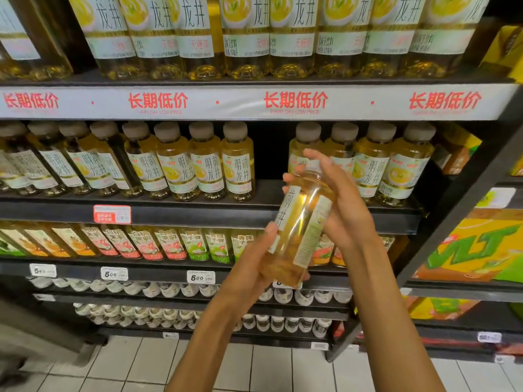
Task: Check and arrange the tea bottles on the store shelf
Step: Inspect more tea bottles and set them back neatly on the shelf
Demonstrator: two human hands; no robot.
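Item: one tea bottle (297, 230), pale amber, tilted, held clear of the shelf (198, 212) in front of a gap in the row of matching bottles (237, 162). Left hand (254, 258) grips its base, fingers curled round it. Right hand (336, 199) wraps the upper part and cap. Red price tag (112, 214) on the shelf edge, left. Yellow cartons (475, 247) far right.

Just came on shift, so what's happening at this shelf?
A person holds one tea bottle in both hands in front of the shelf. The left hand grips its base; the right hand wraps its upper part, hiding the cap. A gap shows in the second row of matching bottles.
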